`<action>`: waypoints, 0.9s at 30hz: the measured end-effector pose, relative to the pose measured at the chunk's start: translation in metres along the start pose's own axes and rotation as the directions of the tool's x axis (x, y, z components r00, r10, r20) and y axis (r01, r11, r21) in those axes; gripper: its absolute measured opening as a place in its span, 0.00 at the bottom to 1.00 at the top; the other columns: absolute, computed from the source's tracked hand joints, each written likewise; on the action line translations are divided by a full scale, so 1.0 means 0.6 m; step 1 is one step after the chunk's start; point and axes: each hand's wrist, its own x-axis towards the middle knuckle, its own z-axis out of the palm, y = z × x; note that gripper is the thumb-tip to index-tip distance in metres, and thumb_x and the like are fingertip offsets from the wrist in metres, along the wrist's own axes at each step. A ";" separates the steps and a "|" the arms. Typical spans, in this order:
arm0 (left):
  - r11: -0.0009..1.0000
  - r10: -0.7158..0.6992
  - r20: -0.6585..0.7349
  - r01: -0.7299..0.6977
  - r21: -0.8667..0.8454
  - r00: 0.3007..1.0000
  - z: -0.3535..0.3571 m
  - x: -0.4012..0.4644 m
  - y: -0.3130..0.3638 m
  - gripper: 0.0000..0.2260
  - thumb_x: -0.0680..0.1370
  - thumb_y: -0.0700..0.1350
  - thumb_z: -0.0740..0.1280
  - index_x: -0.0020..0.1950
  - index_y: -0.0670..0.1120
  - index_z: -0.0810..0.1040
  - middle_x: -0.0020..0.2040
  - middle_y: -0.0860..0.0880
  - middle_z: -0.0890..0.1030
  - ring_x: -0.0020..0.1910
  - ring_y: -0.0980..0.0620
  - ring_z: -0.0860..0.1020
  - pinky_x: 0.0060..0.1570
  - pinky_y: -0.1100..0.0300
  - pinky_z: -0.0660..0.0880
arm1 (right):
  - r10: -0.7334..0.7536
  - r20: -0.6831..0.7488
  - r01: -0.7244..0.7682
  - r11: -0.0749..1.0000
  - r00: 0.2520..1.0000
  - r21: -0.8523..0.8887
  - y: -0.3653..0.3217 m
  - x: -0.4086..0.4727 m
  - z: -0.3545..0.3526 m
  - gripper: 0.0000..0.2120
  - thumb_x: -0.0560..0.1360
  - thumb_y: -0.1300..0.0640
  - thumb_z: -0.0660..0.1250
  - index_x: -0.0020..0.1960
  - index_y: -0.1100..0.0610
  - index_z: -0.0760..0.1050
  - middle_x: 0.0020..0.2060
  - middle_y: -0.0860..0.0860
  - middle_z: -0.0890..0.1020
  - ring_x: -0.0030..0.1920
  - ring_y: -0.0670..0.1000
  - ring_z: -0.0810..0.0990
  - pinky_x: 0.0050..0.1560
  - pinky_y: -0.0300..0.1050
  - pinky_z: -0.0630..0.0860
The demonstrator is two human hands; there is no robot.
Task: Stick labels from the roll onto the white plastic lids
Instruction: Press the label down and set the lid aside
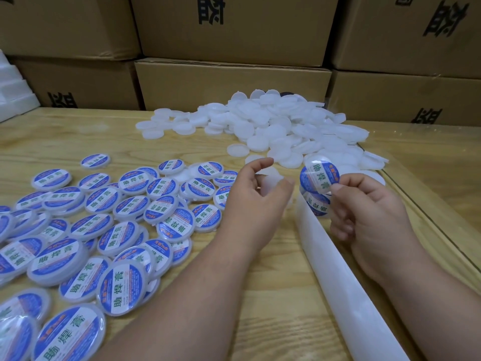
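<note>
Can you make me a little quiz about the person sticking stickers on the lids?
1. True or false: the right hand pinches a round blue label.
2. Which side of the table holds the labelled lids?
A. the person's left
B. the person's right
C. the far edge by the boxes
3. Fill in: the left hand holds a plain ____ lid.

Key
1. True.
2. A. The pile of unlabelled lids lies farther back and right.
3. White.
</note>
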 end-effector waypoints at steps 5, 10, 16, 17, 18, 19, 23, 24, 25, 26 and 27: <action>0.989 0.037 -0.009 -0.036 0.143 0.999 -0.004 -0.001 -0.005 0.07 0.76 0.50 0.74 0.52 0.59 0.84 0.46 0.69 0.82 0.44 0.68 0.81 0.40 0.74 0.74 | 0.163 0.083 -0.174 0.972 0.983 0.158 -0.006 0.007 -0.004 0.12 0.75 0.60 0.66 0.34 0.52 0.70 0.27 0.50 0.64 0.24 0.47 0.58 0.22 0.39 0.58; 1.000 -0.005 -0.051 0.004 -0.020 0.999 -0.002 -0.004 0.005 0.06 0.82 0.46 0.66 0.53 0.56 0.81 0.50 0.58 0.85 0.41 0.56 0.84 0.37 0.58 0.80 | 0.231 0.159 -0.261 0.943 0.960 0.205 -0.010 0.006 -0.003 0.11 0.69 0.54 0.67 0.33 0.51 0.66 0.27 0.48 0.63 0.23 0.46 0.58 0.20 0.38 0.57; 0.973 -0.004 0.065 0.019 -0.232 0.998 -0.007 -0.003 0.013 0.12 0.77 0.47 0.56 0.57 0.51 0.74 0.40 0.45 0.86 0.26 0.47 0.76 0.23 0.61 0.62 | 0.275 0.299 -0.334 0.928 0.914 0.166 -0.011 0.004 -0.009 0.05 0.70 0.55 0.64 0.39 0.56 0.75 0.28 0.48 0.63 0.24 0.45 0.57 0.21 0.38 0.53; 0.968 -0.001 0.076 0.020 -0.251 0.997 -0.008 -0.002 0.011 0.15 0.74 0.47 0.54 0.56 0.50 0.75 0.39 0.46 0.85 0.26 0.46 0.75 0.23 0.61 0.61 | 0.279 0.305 -0.335 0.930 0.911 0.151 -0.010 0.004 -0.009 0.06 0.70 0.55 0.64 0.44 0.58 0.74 0.28 0.49 0.63 0.23 0.45 0.57 0.21 0.38 0.53; 0.966 0.002 0.086 0.020 -0.258 0.996 -0.009 -0.001 0.009 0.17 0.72 0.47 0.54 0.56 0.49 0.76 0.40 0.45 0.83 0.26 0.46 0.75 0.24 0.61 0.60 | 0.280 0.305 -0.333 0.933 0.910 0.136 -0.009 0.003 -0.009 0.09 0.69 0.56 0.64 0.47 0.58 0.72 0.27 0.49 0.64 0.23 0.45 0.58 0.21 0.38 0.53; 0.966 0.006 0.096 0.019 -0.257 0.995 -0.009 -0.001 0.007 0.18 0.71 0.47 0.53 0.55 0.49 0.77 0.42 0.42 0.81 0.26 0.45 0.75 0.24 0.60 0.60 | 0.279 0.302 -0.325 0.938 0.912 0.117 -0.007 0.003 -0.008 0.11 0.68 0.56 0.64 0.49 0.58 0.71 0.27 0.49 0.64 0.22 0.45 0.58 0.20 0.38 0.53; 0.977 0.018 0.159 0.017 -0.213 0.987 -0.007 0.001 0.000 0.19 0.68 0.45 0.53 0.52 0.47 0.79 0.40 0.44 0.81 0.27 0.44 0.76 0.26 0.57 0.60 | 0.273 0.292 -0.288 0.957 0.917 0.010 -0.002 0.001 -0.002 0.14 0.67 0.59 0.67 0.51 0.61 0.74 0.26 0.50 0.65 0.22 0.45 0.57 0.21 0.36 0.54; 0.980 0.011 0.174 0.025 -0.200 0.985 -0.006 0.002 0.000 0.19 0.67 0.44 0.54 0.50 0.48 0.79 0.39 0.45 0.82 0.28 0.44 0.76 0.26 0.58 0.60 | 0.275 0.291 -0.286 0.958 0.916 -0.006 -0.001 0.000 -0.001 0.12 0.68 0.58 0.66 0.49 0.62 0.76 0.26 0.50 0.65 0.22 0.45 0.57 0.21 0.36 0.55; 0.981 0.002 0.184 0.033 -0.190 0.983 -0.005 0.002 0.000 0.19 0.66 0.44 0.54 0.49 0.49 0.80 0.37 0.47 0.82 0.28 0.44 0.76 0.26 0.60 0.61 | 0.276 0.293 -0.283 0.959 0.915 -0.019 -0.001 -0.001 0.000 0.11 0.68 0.57 0.66 0.48 0.61 0.78 0.26 0.50 0.65 0.22 0.45 0.57 0.21 0.36 0.55; 0.982 -0.003 0.190 0.038 -0.183 0.982 -0.004 0.002 0.001 0.18 0.65 0.44 0.55 0.48 0.50 0.80 0.37 0.47 0.82 0.29 0.45 0.76 0.25 0.61 0.61 | 0.275 0.300 -0.279 0.960 0.913 -0.031 0.000 -0.001 0.001 0.10 0.68 0.56 0.66 0.46 0.60 0.80 0.25 0.50 0.65 0.22 0.45 0.57 0.21 0.36 0.55; 0.983 -0.007 0.194 0.041 -0.177 0.981 -0.004 0.002 0.002 0.18 0.65 0.43 0.55 0.47 0.52 0.80 0.37 0.47 0.82 0.29 0.45 0.76 0.24 0.62 0.62 | 0.274 0.309 -0.274 0.961 0.911 -0.043 -0.001 -0.002 0.003 0.09 0.69 0.56 0.67 0.45 0.59 0.82 0.25 0.50 0.65 0.23 0.45 0.57 0.21 0.36 0.54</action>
